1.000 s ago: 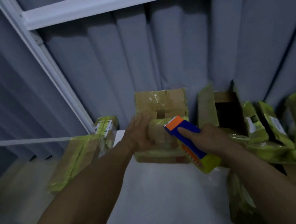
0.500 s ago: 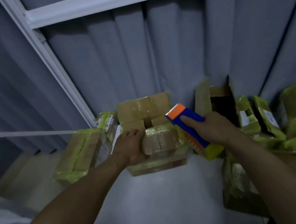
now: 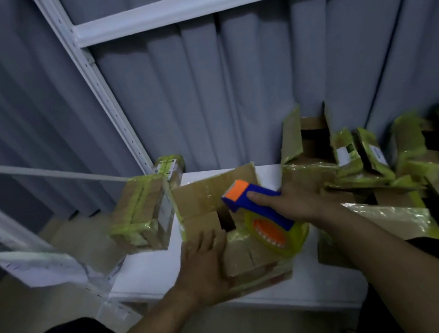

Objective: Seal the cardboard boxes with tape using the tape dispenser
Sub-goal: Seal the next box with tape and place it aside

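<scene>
Head view: cardboard box (image 3: 251, 256) is sitting at centre frame, flaps open. Left hand (image 3: 202, 267) is pressing flat on its left corner. Right hand (image 3: 290, 204) is gripping the tape dispenser (image 3: 276, 216) over the box's right side, pointing upper left.

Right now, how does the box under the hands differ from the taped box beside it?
The box under the hands is open: its far flap stands up, a dark gap shows; the taped box on the left is closed, banded with yellowish tape. The left hand presses the first and the right hand holds the tape dispenser over it; the taped box is untouched. Both are brown cardboard.
</scene>
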Demonstrator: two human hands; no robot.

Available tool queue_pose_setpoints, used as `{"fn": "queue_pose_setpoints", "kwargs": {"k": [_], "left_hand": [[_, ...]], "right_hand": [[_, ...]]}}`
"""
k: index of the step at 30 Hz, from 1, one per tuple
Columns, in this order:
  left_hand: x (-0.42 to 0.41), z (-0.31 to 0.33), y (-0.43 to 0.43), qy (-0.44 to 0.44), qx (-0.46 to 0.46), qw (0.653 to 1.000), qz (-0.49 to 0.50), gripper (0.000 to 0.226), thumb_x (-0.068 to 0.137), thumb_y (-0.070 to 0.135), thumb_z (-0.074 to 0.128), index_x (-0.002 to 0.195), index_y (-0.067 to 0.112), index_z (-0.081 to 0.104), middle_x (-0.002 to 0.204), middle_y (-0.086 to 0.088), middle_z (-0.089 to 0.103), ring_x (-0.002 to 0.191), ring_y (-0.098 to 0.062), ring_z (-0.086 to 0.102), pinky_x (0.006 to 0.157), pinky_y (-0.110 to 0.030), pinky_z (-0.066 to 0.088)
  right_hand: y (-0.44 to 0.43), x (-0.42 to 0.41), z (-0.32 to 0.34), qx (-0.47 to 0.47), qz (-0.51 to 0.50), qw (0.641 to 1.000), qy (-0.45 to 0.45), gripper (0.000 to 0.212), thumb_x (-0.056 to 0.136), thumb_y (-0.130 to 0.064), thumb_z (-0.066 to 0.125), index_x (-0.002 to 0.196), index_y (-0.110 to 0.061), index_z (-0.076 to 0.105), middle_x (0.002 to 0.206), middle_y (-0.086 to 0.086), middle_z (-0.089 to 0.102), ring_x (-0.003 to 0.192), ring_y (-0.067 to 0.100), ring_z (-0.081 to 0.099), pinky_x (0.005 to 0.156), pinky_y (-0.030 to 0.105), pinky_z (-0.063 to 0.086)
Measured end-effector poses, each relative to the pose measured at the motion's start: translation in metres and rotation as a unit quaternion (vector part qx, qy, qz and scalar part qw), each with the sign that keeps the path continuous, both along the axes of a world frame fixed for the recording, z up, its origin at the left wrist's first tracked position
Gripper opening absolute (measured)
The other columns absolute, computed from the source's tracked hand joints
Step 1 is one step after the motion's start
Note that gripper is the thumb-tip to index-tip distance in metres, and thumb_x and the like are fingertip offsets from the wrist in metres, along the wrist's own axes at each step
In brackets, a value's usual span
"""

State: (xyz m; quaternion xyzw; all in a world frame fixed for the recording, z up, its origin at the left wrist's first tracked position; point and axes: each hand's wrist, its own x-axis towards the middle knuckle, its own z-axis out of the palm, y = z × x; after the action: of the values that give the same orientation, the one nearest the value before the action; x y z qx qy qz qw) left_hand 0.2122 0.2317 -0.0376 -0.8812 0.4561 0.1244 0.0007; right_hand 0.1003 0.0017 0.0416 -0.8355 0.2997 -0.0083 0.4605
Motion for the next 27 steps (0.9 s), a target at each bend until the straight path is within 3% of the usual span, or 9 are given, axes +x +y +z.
{"fn": "queue_pose_setpoints", "kwargs": {"k": [2, 3, 6, 7, 12, 14, 18, 22, 27], "left_hand": [[-0.001, -0.001, -0.002, 0.045, 0.024, 0.999, 0.011, 0.116, 0.061, 0.081, 0.044, 0.156, 0.039, -0.008, 0.162, 0.012, -0.017, 0.15, -0.026, -0.021, 0.114, -0.061, -0.012], [0.003, 0.004, -0.004, 0.061, 0.004, 0.998, 0.015, 0.112, 0.059, 0.082, 0.04, 0.155, 0.042, -0.002, 0.161, 0.014, -0.015, 0.15, -0.026, -0.019, 0.115, -0.061, -0.011], [0.033, 0.023, -0.011, 0.042, -0.243, 0.968, 0.051, 0.06, 0.081, 0.057, 0.05, 0.138, 0.037, 0.051, 0.152, 0.004, 0.04, 0.14, -0.024, 0.037, 0.114, -0.05, 0.033], [0.047, 0.026, -0.013, 0.011, -0.29, 0.954, 0.075, 0.054, 0.082, 0.049, 0.055, 0.134, 0.034, 0.055, 0.149, 0.002, 0.044, 0.137, -0.024, 0.042, 0.11, -0.048, 0.039], [0.1, 0.025, -0.024, 0.008, -0.233, 0.965, 0.122, 0.119, 0.068, 0.067, 0.076, 0.156, 0.041, 0.0, 0.165, 0.007, -0.001, 0.152, -0.025, 0.002, 0.121, -0.051, 0.017], [0.105, 0.023, -0.028, 0.025, -0.216, 0.965, 0.144, 0.123, 0.067, 0.064, 0.079, 0.156, 0.039, -0.002, 0.163, 0.007, 0.005, 0.151, -0.027, 0.005, 0.12, -0.054, 0.021], [0.1, 0.027, -0.033, 0.017, -0.259, 0.945, 0.201, 0.084, 0.079, 0.051, 0.076, 0.15, 0.028, 0.036, 0.145, -0.001, 0.034, 0.133, -0.026, 0.036, 0.108, -0.045, 0.041], [0.096, 0.03, -0.012, -0.035, -0.316, 0.936, 0.155, 0.035, 0.086, 0.02, 0.07, 0.118, 0.029, 0.06, 0.118, 0.004, 0.054, 0.104, -0.019, 0.055, 0.084, -0.035, 0.049], [0.067, 0.028, 0.006, -0.07, -0.31, 0.935, 0.157, 0.028, 0.08, 0.003, 0.064, 0.082, 0.031, 0.063, 0.091, 0.011, 0.063, 0.083, -0.016, 0.059, 0.071, -0.035, 0.051]], "right_hand": [[0.003, -0.001, -0.008, 0.013, 0.014, 1.0, 0.015, 0.106, 0.062, -0.097, 0.058, 0.109, -0.003, 0.074, 0.099, 0.017, 0.076, 0.088, 0.031, 0.074, 0.069, 0.033, 0.051], [0.004, -0.001, -0.009, 0.012, 0.015, 1.0, 0.021, 0.1, 0.068, -0.092, 0.06, 0.109, -0.002, 0.074, 0.099, 0.018, 0.076, 0.088, 0.031, 0.074, 0.069, 0.033, 0.05], [0.003, -0.001, -0.014, 0.004, 0.026, 0.999, 0.03, 0.084, 0.078, -0.082, 0.06, 0.095, -0.001, 0.073, 0.091, 0.014, 0.075, 0.078, 0.025, 0.073, 0.064, 0.028, 0.047], [0.004, -0.002, -0.013, -0.003, 0.034, 0.999, 0.039, 0.078, 0.079, -0.081, 0.06, 0.088, -0.004, 0.071, 0.086, 0.012, 0.074, 0.072, 0.021, 0.07, 0.062, 0.026, 0.045], [0.003, -0.001, -0.01, -0.027, 0.057, 0.996, 0.065, 0.081, 0.08, -0.082, 0.055, 0.1, -0.005, 0.073, 0.091, 0.01, 0.076, 0.07, 0.016, 0.068, 0.063, 0.024, 0.048], [0.001, -0.001, -0.012, -0.03, 0.058, 0.996, 0.06, 0.082, 0.08, -0.082, 0.055, 0.1, -0.004, 0.073, 0.091, 0.01, 0.076, 0.069, 0.016, 0.069, 0.062, 0.024, 0.047], [0.0, -0.003, -0.011, -0.036, 0.063, 0.996, 0.056, 0.077, 0.081, -0.082, 0.055, 0.095, -0.008, 0.073, 0.083, 0.005, 0.075, 0.066, 0.014, 0.069, 0.059, 0.021, 0.047], [-0.001, -0.005, -0.011, -0.048, 0.092, 0.993, 0.065, 0.079, 0.081, -0.082, 0.054, 0.095, -0.007, 0.073, 0.085, 0.005, 0.075, 0.072, 0.017, 0.072, 0.063, 0.023, 0.05], [0.003, -0.003, -0.009, -0.049, 0.09, 0.993, 0.064, 0.073, 0.082, -0.081, 0.055, 0.087, -0.01, 0.069, 0.077, 0.002, 0.072, 0.061, 0.012, 0.065, 0.059, 0.021, 0.046]]}}
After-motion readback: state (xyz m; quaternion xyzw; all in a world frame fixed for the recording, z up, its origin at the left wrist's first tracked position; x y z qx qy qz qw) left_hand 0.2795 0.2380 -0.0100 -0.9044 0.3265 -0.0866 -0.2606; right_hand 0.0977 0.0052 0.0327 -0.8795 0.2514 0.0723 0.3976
